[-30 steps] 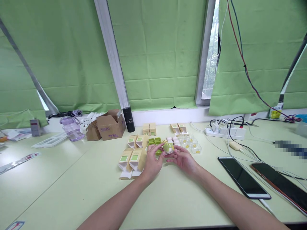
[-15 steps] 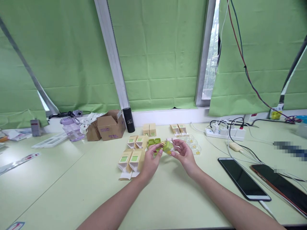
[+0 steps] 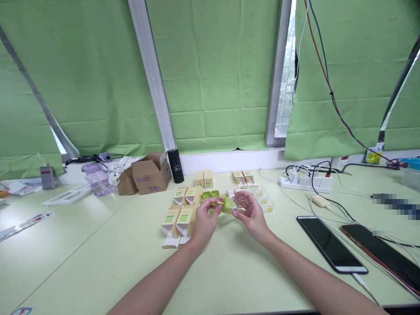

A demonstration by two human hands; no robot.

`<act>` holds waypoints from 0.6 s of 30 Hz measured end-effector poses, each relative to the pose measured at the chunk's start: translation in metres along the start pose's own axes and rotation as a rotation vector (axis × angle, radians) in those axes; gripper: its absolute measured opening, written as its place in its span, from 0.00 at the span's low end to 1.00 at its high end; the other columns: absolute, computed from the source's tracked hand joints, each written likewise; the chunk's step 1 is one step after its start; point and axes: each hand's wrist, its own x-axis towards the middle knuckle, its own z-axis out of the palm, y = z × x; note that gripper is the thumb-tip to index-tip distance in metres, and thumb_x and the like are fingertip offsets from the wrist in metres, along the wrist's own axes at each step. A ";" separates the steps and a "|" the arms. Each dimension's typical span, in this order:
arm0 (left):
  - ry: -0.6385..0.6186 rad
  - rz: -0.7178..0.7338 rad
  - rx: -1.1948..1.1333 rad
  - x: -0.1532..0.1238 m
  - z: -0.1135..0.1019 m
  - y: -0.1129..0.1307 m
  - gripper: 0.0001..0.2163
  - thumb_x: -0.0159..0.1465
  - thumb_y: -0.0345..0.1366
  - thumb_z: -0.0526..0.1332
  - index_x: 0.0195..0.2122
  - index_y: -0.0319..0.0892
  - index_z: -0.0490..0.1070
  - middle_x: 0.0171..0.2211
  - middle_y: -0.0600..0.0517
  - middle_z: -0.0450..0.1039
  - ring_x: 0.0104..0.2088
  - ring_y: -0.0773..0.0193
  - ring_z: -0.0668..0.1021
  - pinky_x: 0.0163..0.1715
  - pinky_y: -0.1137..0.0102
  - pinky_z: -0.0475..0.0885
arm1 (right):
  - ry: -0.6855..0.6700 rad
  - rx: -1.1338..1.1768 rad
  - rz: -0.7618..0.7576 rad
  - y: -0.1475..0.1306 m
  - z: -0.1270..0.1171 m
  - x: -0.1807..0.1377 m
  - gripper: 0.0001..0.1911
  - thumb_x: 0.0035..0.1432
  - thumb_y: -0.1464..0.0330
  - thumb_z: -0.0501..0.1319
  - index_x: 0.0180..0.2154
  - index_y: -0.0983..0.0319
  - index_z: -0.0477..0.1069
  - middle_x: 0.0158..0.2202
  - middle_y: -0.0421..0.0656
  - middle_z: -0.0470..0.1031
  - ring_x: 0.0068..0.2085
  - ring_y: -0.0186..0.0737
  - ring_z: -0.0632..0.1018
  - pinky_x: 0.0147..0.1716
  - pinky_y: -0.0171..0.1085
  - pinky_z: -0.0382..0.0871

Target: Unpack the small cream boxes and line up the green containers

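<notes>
Between my two hands, above the table, is a small green container (image 3: 228, 204) with a clear part on its right side. My right hand (image 3: 252, 215) grips it by the clear side, thumb below and fingers above. The fingers of my left hand (image 3: 207, 221) are pinched at the container's left on a small yellow piece (image 3: 219, 203), too small to name. Just behind are green cups (image 3: 210, 194), partly hidden by my left hand. Past my right hand sit several clear domed holders (image 3: 266, 203) with yellow spots. Open beige cartons (image 3: 171, 217) stand left of my left hand.
Closed beige boxes (image 3: 204, 178) and open cartons (image 3: 243, 178) stand farther back. A black flask (image 3: 176, 166), cardboard box (image 3: 151, 175) and purple bottle (image 3: 98, 179) line the back left. On the right lie a power strip (image 3: 306, 183), cables and two phones, one black-screened (image 3: 331, 243).
The green container has turned so that its clear part faces right. The yellow piece, earlier by the container's top, is now lower, at my left fingertips. Both hands stay nearly in place.
</notes>
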 end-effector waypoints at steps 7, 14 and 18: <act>0.027 0.117 0.159 -0.007 0.000 0.007 0.04 0.67 0.37 0.63 0.35 0.44 0.72 0.44 0.45 0.79 0.48 0.55 0.80 0.49 0.60 0.74 | -0.091 -0.008 0.051 0.006 0.000 -0.002 0.28 0.52 0.66 0.74 0.52 0.51 0.67 0.53 0.44 0.71 0.49 0.43 0.77 0.44 0.41 0.76; -0.059 0.248 0.433 -0.015 0.000 0.013 0.04 0.69 0.31 0.58 0.36 0.46 0.69 0.44 0.48 0.76 0.50 0.54 0.76 0.51 0.58 0.72 | -0.125 -0.322 -0.014 0.007 0.000 -0.004 0.27 0.54 0.70 0.70 0.55 0.52 0.67 0.55 0.44 0.73 0.57 0.47 0.75 0.55 0.49 0.71; -0.097 0.303 0.530 -0.015 -0.002 0.016 0.05 0.69 0.29 0.57 0.38 0.46 0.69 0.43 0.48 0.76 0.49 0.54 0.75 0.48 0.58 0.71 | -0.145 -0.407 -0.078 0.007 -0.002 -0.004 0.27 0.55 0.71 0.68 0.55 0.54 0.67 0.55 0.45 0.76 0.58 0.48 0.75 0.58 0.50 0.69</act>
